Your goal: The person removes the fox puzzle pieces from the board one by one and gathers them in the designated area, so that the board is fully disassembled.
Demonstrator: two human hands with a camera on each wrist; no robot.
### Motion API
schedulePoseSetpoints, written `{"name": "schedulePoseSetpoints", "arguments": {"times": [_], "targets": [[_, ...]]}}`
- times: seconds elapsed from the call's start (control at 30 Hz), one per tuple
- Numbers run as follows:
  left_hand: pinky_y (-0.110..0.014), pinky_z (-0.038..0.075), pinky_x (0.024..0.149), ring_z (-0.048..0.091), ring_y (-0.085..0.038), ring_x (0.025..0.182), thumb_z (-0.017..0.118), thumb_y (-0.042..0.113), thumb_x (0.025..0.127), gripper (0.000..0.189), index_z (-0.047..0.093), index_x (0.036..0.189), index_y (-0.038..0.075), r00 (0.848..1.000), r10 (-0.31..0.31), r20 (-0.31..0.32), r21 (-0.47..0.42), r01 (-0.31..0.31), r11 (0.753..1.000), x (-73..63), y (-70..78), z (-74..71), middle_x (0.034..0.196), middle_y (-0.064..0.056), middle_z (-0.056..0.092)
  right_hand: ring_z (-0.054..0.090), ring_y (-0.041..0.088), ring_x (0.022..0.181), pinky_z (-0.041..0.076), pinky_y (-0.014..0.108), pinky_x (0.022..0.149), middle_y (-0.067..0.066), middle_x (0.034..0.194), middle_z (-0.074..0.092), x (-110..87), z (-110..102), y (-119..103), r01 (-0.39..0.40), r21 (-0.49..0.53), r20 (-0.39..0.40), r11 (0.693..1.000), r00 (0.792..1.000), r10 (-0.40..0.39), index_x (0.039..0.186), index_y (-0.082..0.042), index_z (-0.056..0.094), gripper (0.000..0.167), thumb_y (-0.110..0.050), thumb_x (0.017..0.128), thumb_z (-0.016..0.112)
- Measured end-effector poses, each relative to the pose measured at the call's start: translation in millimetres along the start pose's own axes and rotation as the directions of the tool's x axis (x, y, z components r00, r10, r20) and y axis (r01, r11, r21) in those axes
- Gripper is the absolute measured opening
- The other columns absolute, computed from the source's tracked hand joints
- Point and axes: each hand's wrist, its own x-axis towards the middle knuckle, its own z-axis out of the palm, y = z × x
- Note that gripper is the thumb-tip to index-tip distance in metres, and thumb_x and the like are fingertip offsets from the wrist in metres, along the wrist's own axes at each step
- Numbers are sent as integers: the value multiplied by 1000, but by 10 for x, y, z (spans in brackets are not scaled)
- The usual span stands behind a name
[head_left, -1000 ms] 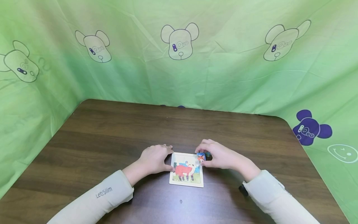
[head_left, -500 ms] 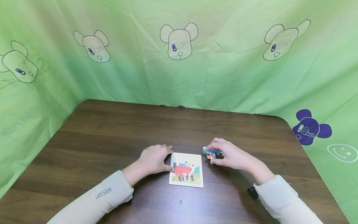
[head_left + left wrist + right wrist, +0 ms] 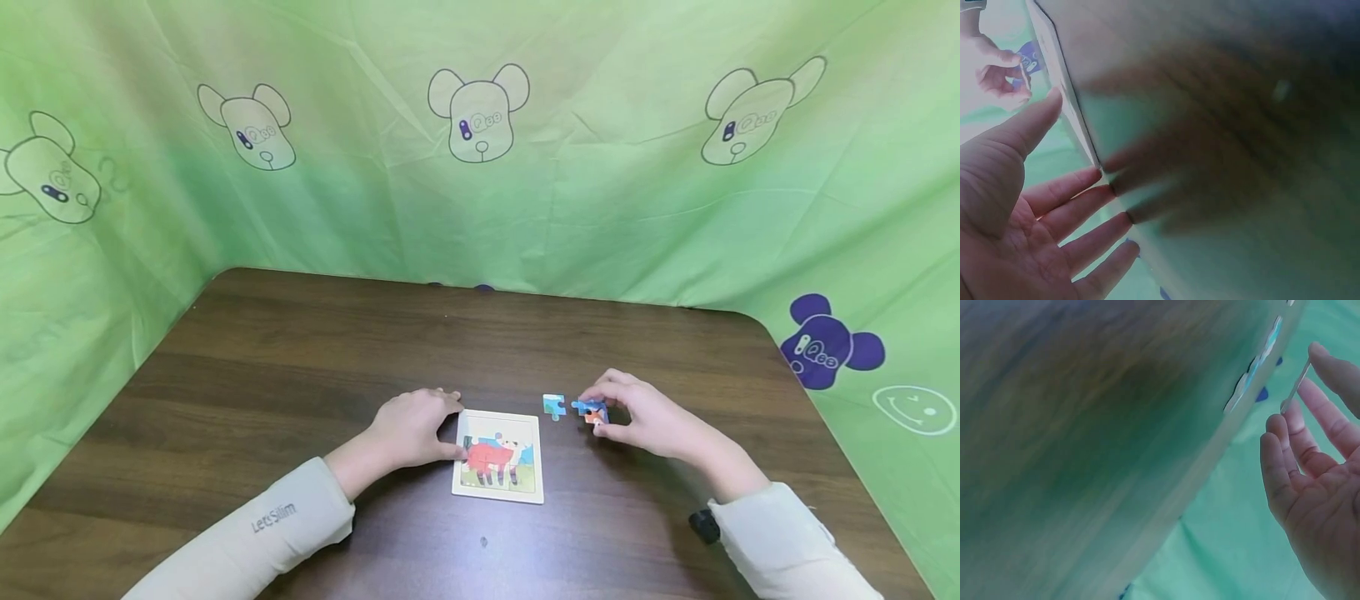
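Observation:
A square jigsaw puzzle tray (image 3: 498, 498) with a pale rim lies flat on the table, showing a red animal in its assembled pieces. Along its upper part is a pale strip without picture. My left hand (image 3: 415, 427) rests at the tray's left side, thumb and fingertips against the rim, fingers fairly straight. To the right of the tray, my right hand (image 3: 651, 417) pinches an orange-and-blue puzzle piece (image 3: 596, 416) between thumb and fingers. The right wrist view shows the held piece (image 3: 1298, 384) edge-on, raised off the table.
A loose blue-green puzzle piece (image 3: 553, 406) lies just off the tray's upper right corner. Another blue piece (image 3: 580, 406) lies beside it, partly behind the held one. The brown wooden table (image 3: 360, 333) ends at a green printed curtain (image 3: 600, 208).
My right hand has moved right, from the tray's upper right corner, carrying the orange-and-blue puzzle piece away. Loose pieces beneath it have come into sight. My left hand stays at the tray.

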Motion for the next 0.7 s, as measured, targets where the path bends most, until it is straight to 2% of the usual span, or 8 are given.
{"name": "schedulePoseSetpoints", "arguments": {"times": [0.13, 0.27, 0.43, 0.7], "targets": [[-45, 45, 109, 51, -23, 138, 76, 50, 83, 73, 56, 141, 12, 1000, 17, 7, -68, -17, 998, -25, -26, -10, 147, -3, 56, 55, 15, 89, 46, 28, 72, -2, 106, 60, -46, -42, 64, -24, 13, -3, 1000, 1000, 24, 115, -10, 69, 33, -10, 83, 78], [-48, 45, 108, 47, -25, 141, 76, 50, 83, 74, 55, 143, 13, 999, 34, 6, -88, -33, 996, -99, -41, -6, 151, -4, 51, 55, 14, 86, 45, 27, 70, -2, 105, 60, -70, -61, 129, -40, 16, -15, 999, 999, 40, 116, -8, 69, 34, -9, 82, 78], [-56, 47, 102, 40, -30, 146, 77, 54, 79, 82, 50, 147, 14, 999, 33, 25, -72, -31, 997, -215, -43, 27, 156, -2, 45, 55, 14, 87, 46, 28, 71, -2, 104, 60, -101, -67, 220, -43, -5, -30, 999, 999, 43, 114, -7, 69, 34, -7, 81, 78], [-55, 49, 100, 37, -29, 147, 75, 60, 79, 91, 44, 151, 15, 999, 29, 24, -46, -28, 999, -259, -62, 71, 159, 2, 40, 54, 14, 89, 47, 30, 76, -1, 103, 61, -114, -76, 380, -56, -54, -4, 997, 998, 56, 112, -8, 69, 33, -11, 81, 79]]}}
